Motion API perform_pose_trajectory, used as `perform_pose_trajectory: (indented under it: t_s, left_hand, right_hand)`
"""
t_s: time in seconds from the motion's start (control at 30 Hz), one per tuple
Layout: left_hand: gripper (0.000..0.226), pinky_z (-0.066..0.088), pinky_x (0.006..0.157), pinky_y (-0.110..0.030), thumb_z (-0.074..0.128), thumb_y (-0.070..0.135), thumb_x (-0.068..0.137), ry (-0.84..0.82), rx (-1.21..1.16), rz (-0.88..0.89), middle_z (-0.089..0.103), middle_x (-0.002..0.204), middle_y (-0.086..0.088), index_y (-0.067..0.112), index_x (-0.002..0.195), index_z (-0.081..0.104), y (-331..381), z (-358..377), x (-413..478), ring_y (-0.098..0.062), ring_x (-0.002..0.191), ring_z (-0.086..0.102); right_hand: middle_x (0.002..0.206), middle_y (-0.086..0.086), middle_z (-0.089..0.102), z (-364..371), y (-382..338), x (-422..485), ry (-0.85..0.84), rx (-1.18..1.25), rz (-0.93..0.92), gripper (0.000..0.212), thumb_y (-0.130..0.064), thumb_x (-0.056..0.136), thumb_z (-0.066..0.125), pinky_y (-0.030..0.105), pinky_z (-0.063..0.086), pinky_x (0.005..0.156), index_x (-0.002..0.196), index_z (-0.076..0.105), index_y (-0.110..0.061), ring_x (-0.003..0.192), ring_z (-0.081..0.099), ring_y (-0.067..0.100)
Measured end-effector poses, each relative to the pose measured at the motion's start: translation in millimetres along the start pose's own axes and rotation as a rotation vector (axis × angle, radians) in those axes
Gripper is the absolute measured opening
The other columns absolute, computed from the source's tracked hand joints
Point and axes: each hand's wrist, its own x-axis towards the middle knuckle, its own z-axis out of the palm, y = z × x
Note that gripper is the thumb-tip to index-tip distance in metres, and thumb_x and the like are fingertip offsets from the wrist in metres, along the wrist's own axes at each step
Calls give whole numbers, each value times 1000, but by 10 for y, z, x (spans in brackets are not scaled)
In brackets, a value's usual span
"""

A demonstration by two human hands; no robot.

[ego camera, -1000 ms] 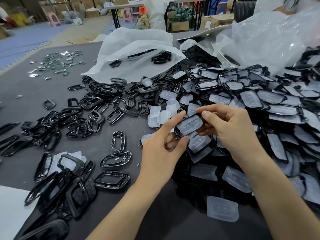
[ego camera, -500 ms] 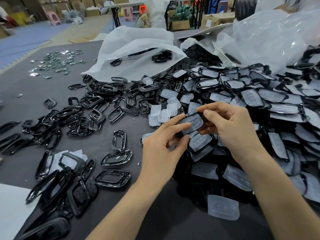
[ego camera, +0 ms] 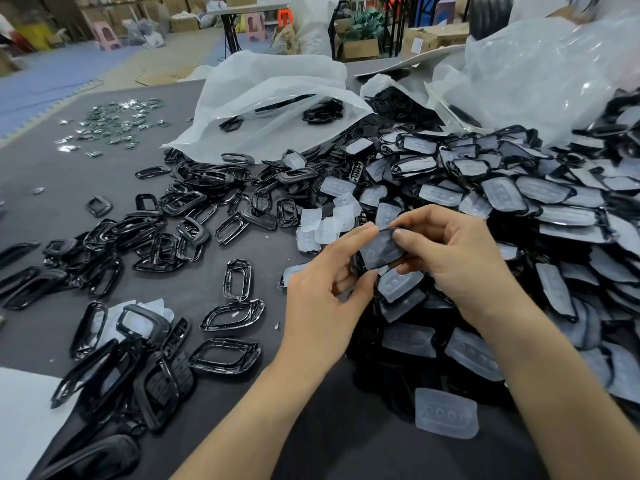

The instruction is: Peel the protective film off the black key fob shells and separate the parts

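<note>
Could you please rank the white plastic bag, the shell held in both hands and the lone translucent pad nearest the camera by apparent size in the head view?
1. white plastic bag
2. translucent pad, though nearness enlarges it
3. held shell, partly covered

At centre, the left hand (ego camera: 322, 303) and right hand (ego camera: 450, 258) pinch one black key fob shell with cloudy film (ego camera: 379, 249) between their fingertips. From twelve to four o'clock spreads a heap of film-covered black shells (ego camera: 540, 209). At nine o'clock, bare glossy black frames (ego camera: 162, 237) lie scattered on the dark grey table mat (ego camera: 69, 181). A translucent white plastic bag (ego camera: 273, 98) lies open at twelve.
</note>
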Motion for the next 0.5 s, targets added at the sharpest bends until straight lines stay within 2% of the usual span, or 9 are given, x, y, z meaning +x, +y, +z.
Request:
perform_pose_trajectory:
  t_s: [0.03, 0.1, 0.17, 0.23, 0.3, 0.37, 0.43, 0.47, 0.5]
  left_hand:
    - [61, 39, 60, -4, 66, -8, 82, -1, -18, -24, 56, 72, 0, 38, 122, 61, -15, -2, -2, 1, 54, 38]
    - [64, 45, 62, -14, 67, -3, 84, -14, -52, -69, 58, 65, -8, 48, 122, 59, -43, -3, -5, -8, 61, 44]
    - [60, 40, 60, -11, 67, -2, 84, -7, -41, -52, 46, 60, -2, 43, 123, 60, -47, -5, -7, -3, 57, 38]
    - [53, 37, 57, -5, 67, -5, 82, 0, -5, 5, 50, 75, 1, 31, 121, 63, -42, -5, -9, 0, 50, 35]
    - [45, 42, 57, -11, 69, -6, 81, 9, -2, 12, 68, 97, 15, 25, 115, 66, -38, -4, -7, 1, 55, 40]
    - [41, 47, 61, -15, 70, -4, 82, 30, 7, 13, 63, 124, 16, 24, 111, 67, -35, -4, -2, -1, 58, 43]
    - [34, 45, 61, -9, 71, 1, 83, 58, 75, 50, 62, 125, 11, 21, 110, 69, -20, -8, -4, -3, 52, 42]
    - [30, 47, 65, -8, 71, 4, 83, 63, 96, 55, 64, 123, 8, 18, 110, 70, -8, -9, -4, -4, 54, 49]
    - [28, 49, 73, -8, 70, 6, 84, 67, 106, 58, 65, 121, 5, 15, 110, 70, 2, -9, -3, 0, 65, 58]
  right_hand:
    - [71, 9, 69, -3, 0, 0, -6, 5, 2, 8, 2, 88, 63, 21, 53, 53, 87, 67, -4, 59, 65, 15]
    - [72, 8, 68, -2, -1, 1, -9, 5, -1, 10, 2, 88, 62, 21, 54, 54, 85, 66, -6, 60, 65, 15]
    - [72, 9, 68, 6, 0, 0, -6, -10, -5, 10, 2, 88, 62, 21, 54, 53, 85, 66, -6, 59, 64, 15]
    - [69, 8, 68, 19, -2, 0, -1, 2, -4, 10, 2, 88, 62, 21, 53, 52, 84, 66, -6, 56, 64, 14]
    - [63, 5, 67, 21, -12, -4, 7, 30, -4, 10, 2, 87, 63, 20, 52, 51, 83, 66, -6, 52, 63, 13]
    - [61, 4, 65, 20, -27, -12, 16, 60, -2, 9, 0, 87, 63, 20, 50, 50, 83, 66, -7, 51, 63, 14]
    - [58, 3, 63, 26, -36, -21, 23, 58, -9, 7, -3, 88, 63, 20, 47, 47, 83, 66, -7, 49, 60, 15]
    - [57, 4, 61, 28, -39, -24, 29, 33, -20, 7, -4, 88, 63, 20, 44, 45, 82, 66, -7, 47, 58, 15]
    - [56, 5, 60, 27, -43, -28, 33, 4, -33, 7, -6, 88, 63, 19, 41, 43, 81, 66, -7, 46, 54, 14]
